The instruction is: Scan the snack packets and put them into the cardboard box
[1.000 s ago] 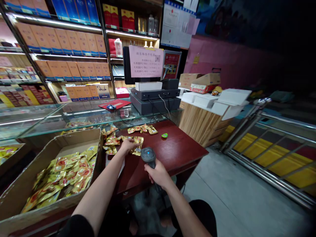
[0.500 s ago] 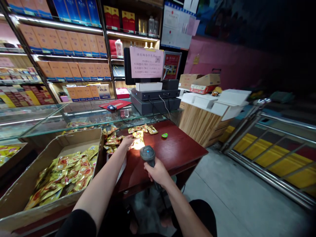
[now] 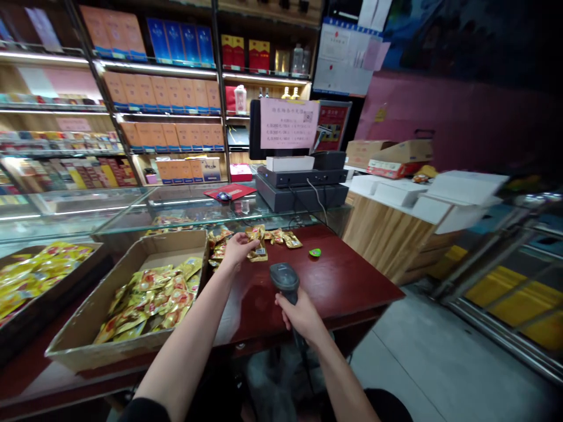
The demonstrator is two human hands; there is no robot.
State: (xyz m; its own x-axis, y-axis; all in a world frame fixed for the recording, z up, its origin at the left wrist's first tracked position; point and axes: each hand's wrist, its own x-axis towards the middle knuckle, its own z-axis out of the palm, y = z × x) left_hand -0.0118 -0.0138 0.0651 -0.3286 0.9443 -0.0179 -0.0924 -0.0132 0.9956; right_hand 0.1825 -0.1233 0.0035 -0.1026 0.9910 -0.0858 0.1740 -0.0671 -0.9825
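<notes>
My right hand [image 3: 303, 313] is wrapped round the handle of a dark barcode scanner [image 3: 284, 276], held above the front of the dark red table. In my left hand [image 3: 238, 249] is a gold snack packet [image 3: 259, 249], pinched at its left side over the table. Behind that hand lies a pile of similar gold packets [image 3: 219, 243]. A few more packets [image 3: 290, 239] lie to the right, and beyond them sits a small green item [image 3: 315, 252]. At my left, a cardboard box [image 3: 65, 351] holds many gold packets [image 3: 153, 299].
A second box of yellow packets [image 3: 53, 269] stands at the far left. Behind the table [image 3: 352, 281] runs a glass counter [image 3: 176, 202] with a cash drawer [image 3: 299, 196] and a monitor bearing a pink notice [image 3: 288, 124]. A metal railing [image 3: 497, 316] stands right.
My left hand has raised the packet off the table, away from the scanner. The bright scanner light on the packet is gone. The view has turned left.
</notes>
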